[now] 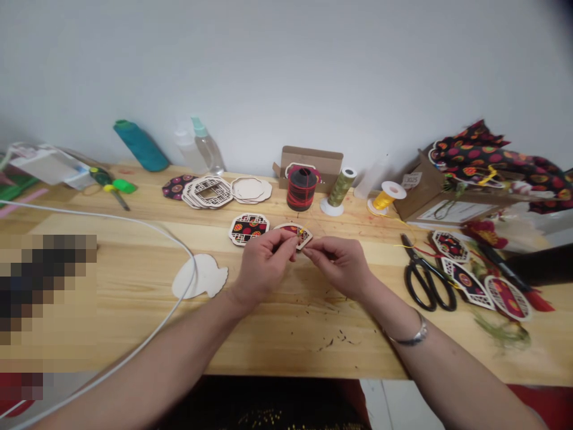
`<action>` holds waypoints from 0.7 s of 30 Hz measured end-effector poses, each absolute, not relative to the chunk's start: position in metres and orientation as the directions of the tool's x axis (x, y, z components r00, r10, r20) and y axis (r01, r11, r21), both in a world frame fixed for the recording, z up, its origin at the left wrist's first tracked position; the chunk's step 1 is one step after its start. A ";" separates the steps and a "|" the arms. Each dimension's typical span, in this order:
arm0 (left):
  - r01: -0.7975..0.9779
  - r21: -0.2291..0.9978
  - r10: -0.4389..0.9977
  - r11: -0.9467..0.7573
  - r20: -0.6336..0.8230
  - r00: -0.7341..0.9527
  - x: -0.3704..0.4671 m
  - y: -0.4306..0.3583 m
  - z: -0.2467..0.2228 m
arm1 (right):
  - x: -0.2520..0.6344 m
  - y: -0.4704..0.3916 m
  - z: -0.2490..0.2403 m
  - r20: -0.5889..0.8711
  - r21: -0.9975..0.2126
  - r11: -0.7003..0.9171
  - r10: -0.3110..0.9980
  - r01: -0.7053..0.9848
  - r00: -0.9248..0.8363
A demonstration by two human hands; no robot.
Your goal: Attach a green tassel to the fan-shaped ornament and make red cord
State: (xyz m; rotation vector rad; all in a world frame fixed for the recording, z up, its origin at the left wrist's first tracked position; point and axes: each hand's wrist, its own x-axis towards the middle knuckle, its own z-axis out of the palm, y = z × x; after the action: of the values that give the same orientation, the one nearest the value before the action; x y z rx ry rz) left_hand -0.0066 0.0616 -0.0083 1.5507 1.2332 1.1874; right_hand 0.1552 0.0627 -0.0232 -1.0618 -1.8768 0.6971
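A small fan-shaped wooden ornament [306,239] with patterned cloth and a bit of yellow on it lies between my hands, tilted up off the table. My left hand [264,263] pinches it near its lower edge with thumb and forefinger. The fingertips of my right hand [344,263] are closed at its lower right corner; whatever they grip there is too small to make out. Just behind my left hand lies an eight-sided wooden ornament [249,229] filled with patterned cloth. Further left, a pale wooden blank [201,276] rests flat, crossed by a white cable [179,240].
Stacked lattice frames [210,192], a red-and-black cord spool [301,190], a green thread spool [342,190] and a yellow spool [384,197] stand behind. Black scissors [427,280] and finished ornaments [468,283] lie right, before a cardboard box [414,188] of cloth.
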 end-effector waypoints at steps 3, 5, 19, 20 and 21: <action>0.245 0.948 0.979 -0.203 0.190 0.075 -0.006 0.061 -0.010 | 0.156 0.061 -0.022 0.444 -0.711 0.557 0.829 0.429 -0.340; 0.255 0.943 0.977 -0.215 0.203 0.071 -0.005 0.061 -0.011 | 0.157 0.060 -0.020 0.450 -0.679 0.578 0.815 0.453 -0.365; 0.390 0.833 0.887 -0.392 0.230 0.401 -0.006 0.062 -0.019 | 0.170 0.060 -0.001 0.566 0.038 0.779 0.499 0.626 -0.656; 0.364 0.840 0.868 -0.403 0.225 0.442 -0.005 0.061 -0.019 | 0.173 0.062 0.001 0.562 0.014 0.787 0.504 0.617 -0.656; 0.331 0.856 0.854 -0.398 0.214 0.474 -0.005 0.060 -0.018 | 0.175 0.063 0.002 0.553 -0.043 0.791 0.527 0.610 -0.645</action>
State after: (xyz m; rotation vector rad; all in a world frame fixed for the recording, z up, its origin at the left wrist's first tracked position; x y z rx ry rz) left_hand -0.0051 0.0601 -0.0177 1.9457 0.9844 0.8559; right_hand 0.1746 0.0634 0.0024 -0.8431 -2.4234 -0.1982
